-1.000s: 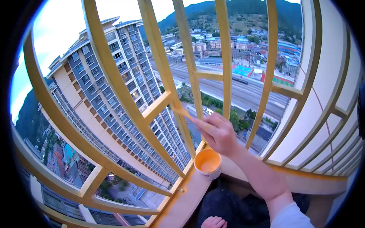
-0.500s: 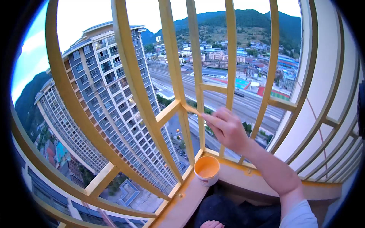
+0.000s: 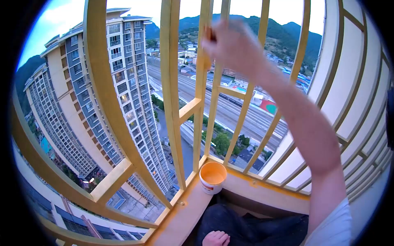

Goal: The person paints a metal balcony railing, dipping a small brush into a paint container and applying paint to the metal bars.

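Note:
My right hand (image 3: pixel 234 45) is raised high before the yellow metal bars and blurred by motion. Its fingers are closed around the handle of a brush (image 3: pixel 204 60), whose bristle end points down against an upright bar (image 3: pixel 200 82). Below, a white tub (image 3: pixel 212 177) with orange paint inside stands in the corner of the ledge. My left hand (image 3: pixel 216 238) rests low on my dark-clothed lap, only partly in the frame, its fingers curled together; nothing shows in them.
Yellow railings with short crosspieces (image 3: pixel 190 109) rise in front and on both sides. A pale ledge (image 3: pixel 180 215) with orange smears along its edge meets their foot. Outside, far below, are a tall building (image 3: pixel 123 82), roads and tracks. A pale wall (image 3: pixel 316 135) lies beyond the right bars.
My right hand has moved up with the brush, from beside a crosspiece joint to high on the bar. The view has shifted; my left hand stays on my lap.

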